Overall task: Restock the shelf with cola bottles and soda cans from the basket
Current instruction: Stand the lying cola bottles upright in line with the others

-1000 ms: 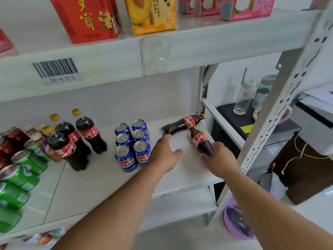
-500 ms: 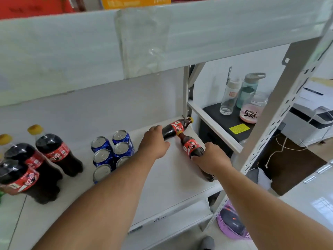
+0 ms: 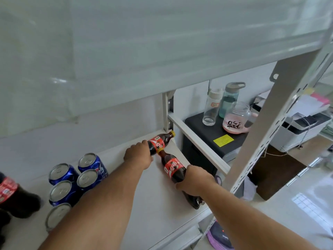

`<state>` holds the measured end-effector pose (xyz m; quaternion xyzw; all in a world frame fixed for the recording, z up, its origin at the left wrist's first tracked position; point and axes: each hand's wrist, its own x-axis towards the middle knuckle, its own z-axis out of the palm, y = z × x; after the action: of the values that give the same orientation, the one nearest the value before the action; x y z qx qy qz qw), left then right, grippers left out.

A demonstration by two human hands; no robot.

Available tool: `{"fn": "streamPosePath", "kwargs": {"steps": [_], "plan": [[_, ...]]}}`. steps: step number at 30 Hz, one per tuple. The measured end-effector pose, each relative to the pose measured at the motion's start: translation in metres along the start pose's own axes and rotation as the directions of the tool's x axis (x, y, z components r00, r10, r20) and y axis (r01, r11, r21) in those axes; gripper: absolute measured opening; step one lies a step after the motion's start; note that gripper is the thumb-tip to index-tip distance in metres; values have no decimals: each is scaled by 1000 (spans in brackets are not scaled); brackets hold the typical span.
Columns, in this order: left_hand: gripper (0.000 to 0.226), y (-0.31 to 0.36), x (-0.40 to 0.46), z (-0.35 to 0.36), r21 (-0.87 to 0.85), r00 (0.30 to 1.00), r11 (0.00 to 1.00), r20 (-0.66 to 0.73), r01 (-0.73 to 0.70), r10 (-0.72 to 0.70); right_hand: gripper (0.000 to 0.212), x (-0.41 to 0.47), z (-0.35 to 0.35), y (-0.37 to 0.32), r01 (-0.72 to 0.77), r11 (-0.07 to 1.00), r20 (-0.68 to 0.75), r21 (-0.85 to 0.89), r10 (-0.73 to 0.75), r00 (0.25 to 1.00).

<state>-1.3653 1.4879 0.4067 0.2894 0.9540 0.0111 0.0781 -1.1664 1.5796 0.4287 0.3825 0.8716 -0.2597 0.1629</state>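
Two cola bottles lie on their sides at the right end of the shelf (image 3: 126, 204). Your left hand (image 3: 138, 156) has its fingers curled round the base end of the far bottle (image 3: 160, 142), whose yellow cap points away from your fingertips toward the rear post. Your right hand (image 3: 195, 180) wraps the lower body of the near bottle (image 3: 173, 168); its cap lies beyond your fingers, touching the far bottle's label, and its base sits behind your palm near the shelf's front edge. To stand them well, tip each bottle up about its base, one at a time, so that the touching cap does not knock its neighbour. Keep clear of the blue soda cans (image 3: 77, 179), just left of your left forearm. The purple basket (image 3: 219, 239) sits below your right wrist.
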Motion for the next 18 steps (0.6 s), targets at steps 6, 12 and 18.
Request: {"fn": "streamPosePath", "kwargs": {"steps": [6,12,18], "plan": [[61,-7,1,4,-137,997,988,-31,65,-70,50,1,1,-3,-7,1000,-6,11,7,1000],[64,-27,-30,-13,-417,988,899,-18,132,-154,52,-21,-10,-4,-15,971,-36,241,24,999],[59,-39,-88,-47,-698,981,702,2,142,-196,56,-54,-6,-15,6,840,-59,542,31,998]]}}
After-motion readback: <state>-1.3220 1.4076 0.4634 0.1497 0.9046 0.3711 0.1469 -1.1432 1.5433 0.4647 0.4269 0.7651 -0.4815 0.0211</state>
